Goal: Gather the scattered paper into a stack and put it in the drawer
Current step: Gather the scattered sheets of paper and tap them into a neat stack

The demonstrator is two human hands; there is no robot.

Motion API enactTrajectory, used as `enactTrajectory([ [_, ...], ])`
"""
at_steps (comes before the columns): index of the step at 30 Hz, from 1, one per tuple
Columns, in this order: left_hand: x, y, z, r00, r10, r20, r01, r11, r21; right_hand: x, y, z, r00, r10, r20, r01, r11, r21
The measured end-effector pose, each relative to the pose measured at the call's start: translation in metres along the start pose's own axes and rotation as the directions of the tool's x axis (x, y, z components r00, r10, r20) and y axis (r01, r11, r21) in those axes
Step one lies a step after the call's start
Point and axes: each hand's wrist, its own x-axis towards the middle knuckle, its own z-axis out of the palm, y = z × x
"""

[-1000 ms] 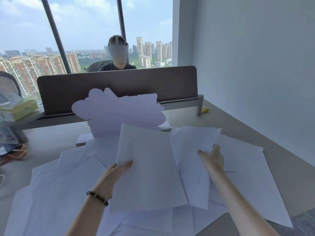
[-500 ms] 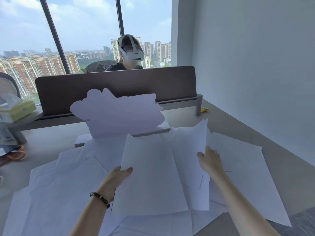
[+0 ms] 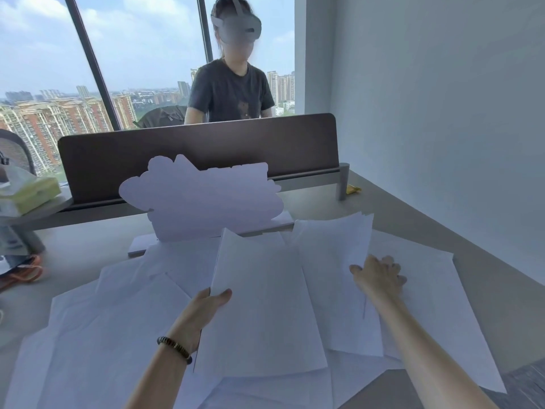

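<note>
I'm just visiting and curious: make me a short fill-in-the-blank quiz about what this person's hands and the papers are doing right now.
1. The left hand grips the held sheet by its ____ edge.
2. The right hand lifts a sheet near the ____ wall.
3. The bracelet sits on the ____ wrist.
4. Behind the scattered papers stands a ____-shaped white cutout.

Missing words: left; right; left; cloud

Bright window (image 3: 132,54) backlight; wide-angle edges bowed.
</note>
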Motion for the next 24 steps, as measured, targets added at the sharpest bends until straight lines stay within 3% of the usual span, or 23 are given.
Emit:
enactTrajectory([
  [3, 0.001, 0.0, 0.001, 1.0, -0.006, 0.009, 0.006, 1.0, 0.014, 0.006, 0.0, 0.001, 0.998, 0.018, 0.055, -0.02, 0.999, 0.035],
  [8, 0.002, 0.0, 0.002, 1.0, 0.0, 0.01, 0.0, 0.999, 0.039, 0.012, 0.003, -0.007, 0.995, -0.011, 0.102, -0.038, 0.887, 0.46],
  [15, 0.0, 0.0, 0.002, 1.0, 0.011, 0.015, -0.012, 0.999, 0.049, -0.003, -0.011, -0.05, 0.995, -0.1, -0.007, 0.077, 0.715, 0.694],
  [21, 0.0, -0.002, 0.0, 1.0, 0.014, 0.022, -0.016, 0.998, 0.068, -0.032, -0.043, -0.116, 0.972, -0.234, 0.005, 0.073, 0.325, 0.943],
  [24, -0.005, 0.0, 0.001, 0.999, 0.015, 0.035, -0.017, 0.997, 0.078, -0.047, -0.053, -0.136, 0.913, -0.398, 0.088, -0.015, 0.183, 0.983],
])
